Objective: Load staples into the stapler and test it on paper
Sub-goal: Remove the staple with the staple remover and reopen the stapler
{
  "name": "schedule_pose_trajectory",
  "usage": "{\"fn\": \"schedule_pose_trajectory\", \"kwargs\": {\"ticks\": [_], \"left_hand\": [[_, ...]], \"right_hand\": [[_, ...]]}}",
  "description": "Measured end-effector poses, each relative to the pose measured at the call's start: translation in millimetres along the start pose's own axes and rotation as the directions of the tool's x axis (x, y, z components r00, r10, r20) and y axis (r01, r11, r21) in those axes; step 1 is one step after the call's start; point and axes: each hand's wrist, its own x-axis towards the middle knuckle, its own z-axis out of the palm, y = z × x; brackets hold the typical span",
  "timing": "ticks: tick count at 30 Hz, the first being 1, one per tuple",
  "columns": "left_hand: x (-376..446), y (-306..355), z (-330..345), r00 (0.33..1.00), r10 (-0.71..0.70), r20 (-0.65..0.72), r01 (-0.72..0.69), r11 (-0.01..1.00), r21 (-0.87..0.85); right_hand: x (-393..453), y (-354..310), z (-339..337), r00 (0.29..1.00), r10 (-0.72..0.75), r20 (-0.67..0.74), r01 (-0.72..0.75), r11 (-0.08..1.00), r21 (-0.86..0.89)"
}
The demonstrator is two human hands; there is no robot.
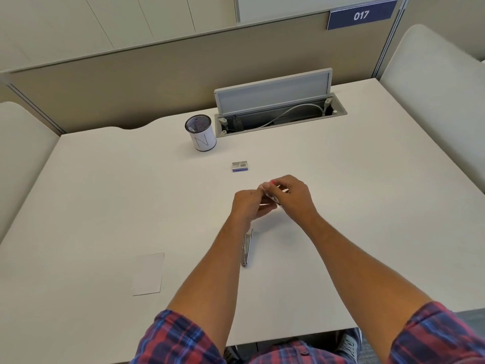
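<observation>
Head view: left hand (249, 203) & right hand (291, 195) both pinched on small stapler (273, 198), raised off table (341, 206) prob. for loading. Staple box (239, 166) beyond, paper (148, 274) near-left for test.

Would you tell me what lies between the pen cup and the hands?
In the head view, only the small staple box lies between the pen cup and the hands.

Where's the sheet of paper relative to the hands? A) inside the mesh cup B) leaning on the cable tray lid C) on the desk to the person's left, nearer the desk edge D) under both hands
C: the paper lies flat, untouched, left of and nearer than the left hand and right hand.
</observation>
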Motion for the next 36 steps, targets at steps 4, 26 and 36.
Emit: {"fn": "schedule_pose_trajectory", "kwargs": {"ticks": [4,26,36], "left_hand": [[-4.1,-0.4,7.2,0.999,0.015,-0.031,-0.017,0.997,-0.069],[11.3,24.7,-49.8,0.976,-0.022,-0.218,-0.116,0.792,-0.6],[30.3,21.2,-52.2,0.983,0.078,-0.167,-0.144,0.89,-0.433]], "right_hand": [[-0.2,-6.0,11.1,0.999,0.019,0.026,-0.021,0.997,0.071],[17.6,2.2,23.8,0.837,0.531,0.129,-0.364,0.365,0.857],[17.7,7.1,33.6,0.806,0.497,0.322,-0.521,0.336,0.785]]}}
